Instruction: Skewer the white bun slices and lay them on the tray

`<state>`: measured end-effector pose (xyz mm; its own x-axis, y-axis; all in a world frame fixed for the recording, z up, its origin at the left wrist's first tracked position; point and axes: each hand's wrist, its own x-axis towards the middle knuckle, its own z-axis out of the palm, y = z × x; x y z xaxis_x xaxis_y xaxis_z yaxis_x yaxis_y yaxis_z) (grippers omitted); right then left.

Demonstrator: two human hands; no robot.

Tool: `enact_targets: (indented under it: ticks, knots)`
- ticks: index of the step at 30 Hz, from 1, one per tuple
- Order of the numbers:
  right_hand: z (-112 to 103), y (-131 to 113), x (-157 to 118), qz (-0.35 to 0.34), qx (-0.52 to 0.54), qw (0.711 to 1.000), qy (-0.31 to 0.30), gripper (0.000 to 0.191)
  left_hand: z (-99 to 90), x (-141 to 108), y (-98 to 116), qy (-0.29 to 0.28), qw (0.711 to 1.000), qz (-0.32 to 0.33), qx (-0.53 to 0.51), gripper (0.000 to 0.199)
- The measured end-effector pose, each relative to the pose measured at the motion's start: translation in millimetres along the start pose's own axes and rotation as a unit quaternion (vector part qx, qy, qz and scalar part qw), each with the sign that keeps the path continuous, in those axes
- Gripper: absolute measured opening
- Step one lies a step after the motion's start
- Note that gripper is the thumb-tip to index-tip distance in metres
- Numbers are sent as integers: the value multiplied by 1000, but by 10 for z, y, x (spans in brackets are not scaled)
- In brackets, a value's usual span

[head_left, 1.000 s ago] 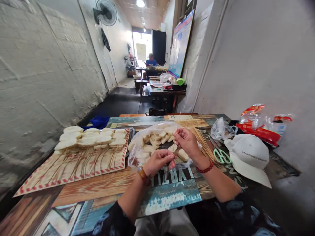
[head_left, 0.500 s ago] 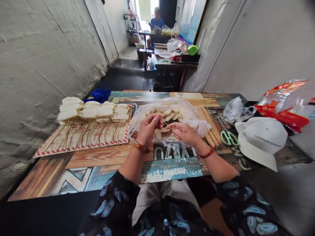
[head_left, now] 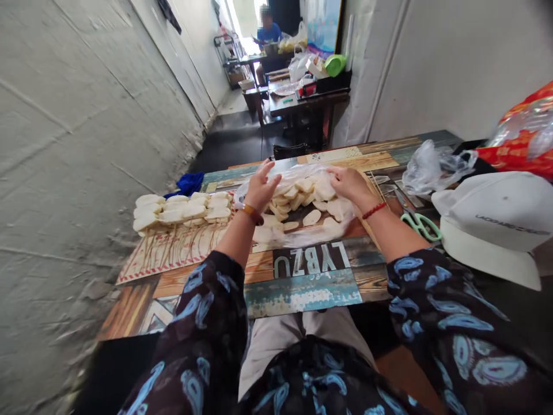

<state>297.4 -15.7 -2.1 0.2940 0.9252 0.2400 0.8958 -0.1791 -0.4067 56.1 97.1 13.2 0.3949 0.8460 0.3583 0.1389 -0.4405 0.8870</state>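
Note:
A clear plastic bag (head_left: 298,235) lies spread on the patterned table, with many pale, flat slices (head_left: 302,193) in and on it. Over the bag's left edge is my left hand (head_left: 261,187), fingers apart. My right hand (head_left: 349,183) pinches the bag's upper right edge. To the left, skewered slices (head_left: 181,210) lie in rows on a red-and-white sheet (head_left: 173,251), their sticks pointing toward me. Loose wooden skewers (head_left: 372,190) are partly hidden behind my right hand and wrist.
Green-handled scissors (head_left: 421,225), a crumpled plastic bag (head_left: 432,167), a white cap (head_left: 492,222) and red packaging (head_left: 514,150) are at the right. A blue cloth (head_left: 190,183) lies at the back left. Farther off, a person (head_left: 268,31) sits at another table.
My hands have moved apart and forward, from close together above the slices to the bag's two sides. The thin stick between them no longer shows. The bag is opened wider and the view has shifted.

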Motion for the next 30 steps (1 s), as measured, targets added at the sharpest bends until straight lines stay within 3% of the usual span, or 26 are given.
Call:
enact_targets:
  ticks: [4,9,14,18,21,25,30]
  knots:
    - [-30,37,100,-24,-44,999,20,44,29,178,38,-19,975,68,211,45]
    - [-123,76,-33,-109,29,993,-17,38,347,-210,243,-21,923,182,339,27]
    - [-267,134,-404,-79,98,991,-41,41,783,-465,235,-141,916,116,357,27]
    - [-359,164,-780,-58,183,981,10,43,1004,-400,178,-139,897,107,406,38]
    - [-321,123,-998,-31,303,952,33,41,1120,-283,211,-141,881,94,441,48]
    - [-171,17,-1046,20,439,898,0,25,1204,-149,290,-138,894,54,422,53]
    - [-103,45,-837,104,392,914,9,13,1086,-197,329,-127,919,27,373,21]
